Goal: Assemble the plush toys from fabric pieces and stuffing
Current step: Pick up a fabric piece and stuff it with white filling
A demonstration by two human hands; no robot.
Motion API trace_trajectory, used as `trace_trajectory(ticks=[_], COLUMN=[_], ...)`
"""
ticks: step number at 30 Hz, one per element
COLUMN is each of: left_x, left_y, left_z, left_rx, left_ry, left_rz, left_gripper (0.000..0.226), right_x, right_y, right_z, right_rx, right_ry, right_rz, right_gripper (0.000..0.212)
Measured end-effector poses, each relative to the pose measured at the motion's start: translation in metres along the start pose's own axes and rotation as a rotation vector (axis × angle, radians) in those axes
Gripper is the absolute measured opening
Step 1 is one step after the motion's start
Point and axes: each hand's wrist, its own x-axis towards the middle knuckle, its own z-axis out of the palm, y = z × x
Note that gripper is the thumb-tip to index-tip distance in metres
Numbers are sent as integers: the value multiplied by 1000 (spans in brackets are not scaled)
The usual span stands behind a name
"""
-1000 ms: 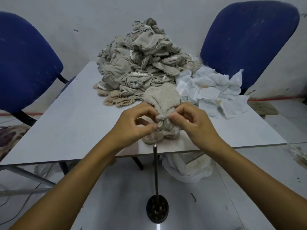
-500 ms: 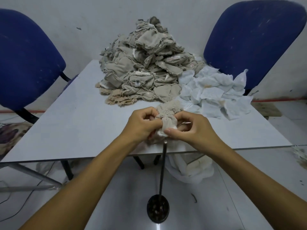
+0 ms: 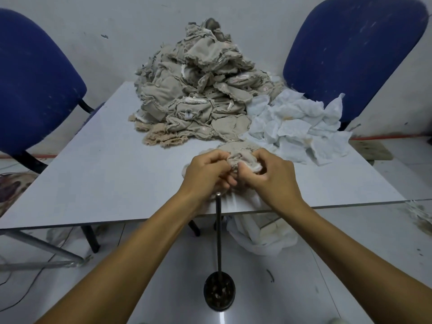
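A black rod (image 3: 218, 232) on a round base (image 3: 219, 290) is standing upright nearest the camera. Above its tip, the left hand (image 3: 207, 170) and right hand (image 3: 272, 174) are both pinching a bunched beige plush piece (image 3: 240, 155) over the near edge of the table (image 3: 105, 174); its long axis cannot be told. Beyond are lying a beige fabric pile (image 3: 201, 94) and white pieces (image 3: 297, 125).

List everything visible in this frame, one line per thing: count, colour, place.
table: one, pale grey, centre
beige fabric pile: one heap, tan, far side of table
white fabric pieces: one heap, white, right of the pile
plush piece: one, beige, gripped by both hands
rod on round base: one, black, below table edge
chairs: two, blue, left and right
white bag: one, under table
left hand: grips plush
right hand: grips plush
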Motion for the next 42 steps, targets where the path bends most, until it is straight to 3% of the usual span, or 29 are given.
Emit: trace_trajectory(ticks=[5, 8, 12, 15, 19, 21, 25, 27, 30, 34, 37, 42], left_x=[-1, -3, -4, -3, -2, 0, 3, 5, 6, 5, 4, 2], left_y=[-1, 2, 3, 0, -8, -14, -25, -27, -27, -26, -23, -26], left_z=[3, -2, -15, -16, -12, -10, -6, -7, -9, -12, -12, -3], left_rx=[229, 277, 163, 90, 124, 167, 259, 286, 280, 234, 180, 404], left_ry=[122, 92, -9, -10, 80, 138, 224, 230, 187, 88, 42, 77], left_rz=[135, 183, 115, 44, 23, 17, 5, 2, 6, 38, 39, 196], left_gripper=[14, 8, 13, 17, 31, 26, 16, 16, 16, 21, 21, 14], right_x=[3, 4, 2, -1, -10, -13, -14, -14, -9, -2, -1, 2], right_y=[-1, 1, 0, -6, -8, -7, -3, -4, -2, 0, -2, 2], right_z=[7, 3, -5, -11, -12, -10, -1, 4, 8, 13, 17, 22], right_rx=[79, 110, 218, 337, 312, 237, 122, 210, 416, 449, 420, 404], right_ry=[1, -62, -234, -318, -336, -348, -338, -331, -282, -257, -182, -73], right_rz=[117, 107, 76, 107, 122, 106, 124, 183, 334, 401, 404, 462], right_gripper=[40, 34, 25, 30, 31, 28, 35, 40, 34, 25, 30, 23])
